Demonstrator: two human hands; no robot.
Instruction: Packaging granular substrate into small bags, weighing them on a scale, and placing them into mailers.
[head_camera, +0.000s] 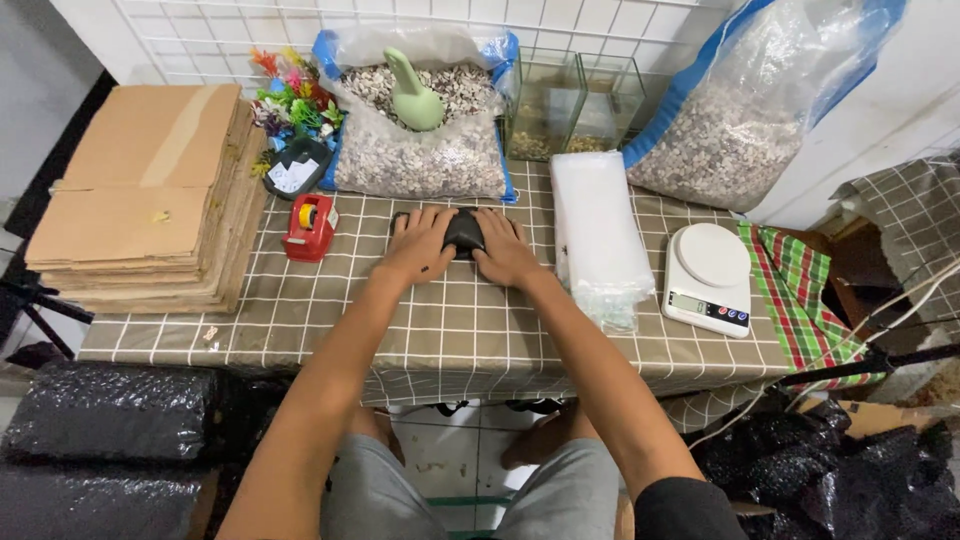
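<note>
A small black object (464, 232) lies on the checked tablecloth (440, 330) in the middle of the table. My left hand (420, 243) presses on its left side with fingers spread. My right hand (506, 250) rests against its right side, fingers forward. Both hands cover much of the black object, so its shape is unclear. Just behind it stands an open bag of gravel (424, 135) with a pale green scoop (412, 92) stuck in it.
A stack of flat cardboard (150, 190) fills the table's left. A red tape dispenser (310, 226), plastic plants (292, 100), glass tanks (566, 104), clear bags (598, 232), a white kitchen scale (710, 276) and a second gravel bag (735, 110) surround the hands. Black bubble-wrap rolls (110, 415) lie below.
</note>
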